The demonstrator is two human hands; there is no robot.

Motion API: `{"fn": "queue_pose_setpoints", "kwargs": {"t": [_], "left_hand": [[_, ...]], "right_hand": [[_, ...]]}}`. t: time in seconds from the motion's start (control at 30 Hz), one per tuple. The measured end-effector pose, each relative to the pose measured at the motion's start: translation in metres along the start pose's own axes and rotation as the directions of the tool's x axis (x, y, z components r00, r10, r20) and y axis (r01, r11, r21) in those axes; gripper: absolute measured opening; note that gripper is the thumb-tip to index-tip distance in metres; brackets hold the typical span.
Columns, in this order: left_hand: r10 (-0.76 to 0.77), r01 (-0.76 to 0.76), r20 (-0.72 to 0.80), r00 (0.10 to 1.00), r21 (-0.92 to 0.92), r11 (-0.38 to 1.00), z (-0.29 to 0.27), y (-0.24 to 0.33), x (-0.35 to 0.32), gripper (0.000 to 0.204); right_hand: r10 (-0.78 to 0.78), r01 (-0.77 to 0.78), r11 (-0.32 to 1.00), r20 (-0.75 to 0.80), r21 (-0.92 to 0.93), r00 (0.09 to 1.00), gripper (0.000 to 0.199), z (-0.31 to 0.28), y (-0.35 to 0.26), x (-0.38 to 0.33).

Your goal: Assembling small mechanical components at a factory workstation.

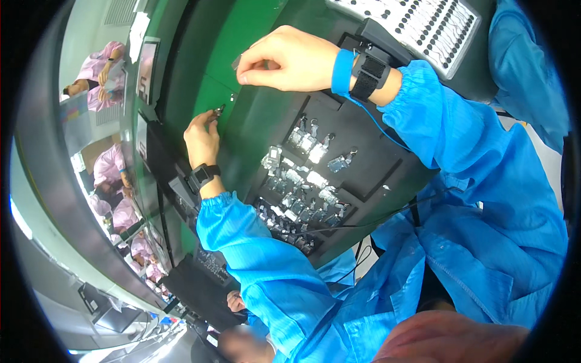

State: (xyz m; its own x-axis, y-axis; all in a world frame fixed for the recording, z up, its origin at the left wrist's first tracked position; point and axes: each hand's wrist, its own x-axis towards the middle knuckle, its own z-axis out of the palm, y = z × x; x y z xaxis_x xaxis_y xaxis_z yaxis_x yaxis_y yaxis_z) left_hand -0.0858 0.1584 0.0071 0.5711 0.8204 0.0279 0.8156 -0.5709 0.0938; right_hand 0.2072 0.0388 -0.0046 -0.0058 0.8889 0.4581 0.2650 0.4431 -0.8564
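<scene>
My left hand [201,140] is closed in a pinch on a small dark metallic part [219,111], above the green work surface [212,85]. Farther right, my right hand [290,60] has its thumb and index finger together. A small grey-dark bit shows at those fingertips, too small to name. Close to my hands lies a black tray [363,142] holding several small silver metal assemblies [311,145] with short dark leads. One such assembly [342,161] sits apart from the rest. Both my wrists carry dark straps, and a blue band with a cord circles the right one.
A white tray [417,27] with rows of black round parts stands at the far right, next to a black device [381,39]. A dark cable [363,224] crosses the metal parts. Another person's hand [235,300] shows at lower left. People in pink [109,169] are along the left.
</scene>
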Motion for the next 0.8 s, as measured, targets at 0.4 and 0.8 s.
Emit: {"fn": "queue_pose_setpoints", "kwargs": {"t": [0.4, 0.8], "left_hand": [[-0.106, 0.112, 0.077, 0.991, -0.076, 0.991, -0.002, -0.022, -0.004, 0.030], [-0.255, 0.311, 0.193, 0.948, -0.371, 0.875, 0.003, -0.050, -0.010, 0.023]], "right_hand": [[-0.090, 0.160, 0.969, 0.332, -0.190, 0.939, 0.019, 0.027, -0.011, -0.019], [-0.052, 0.141, 0.967, 0.378, -0.212, 0.925, 0.021, 0.027, -0.008, -0.017]]}}
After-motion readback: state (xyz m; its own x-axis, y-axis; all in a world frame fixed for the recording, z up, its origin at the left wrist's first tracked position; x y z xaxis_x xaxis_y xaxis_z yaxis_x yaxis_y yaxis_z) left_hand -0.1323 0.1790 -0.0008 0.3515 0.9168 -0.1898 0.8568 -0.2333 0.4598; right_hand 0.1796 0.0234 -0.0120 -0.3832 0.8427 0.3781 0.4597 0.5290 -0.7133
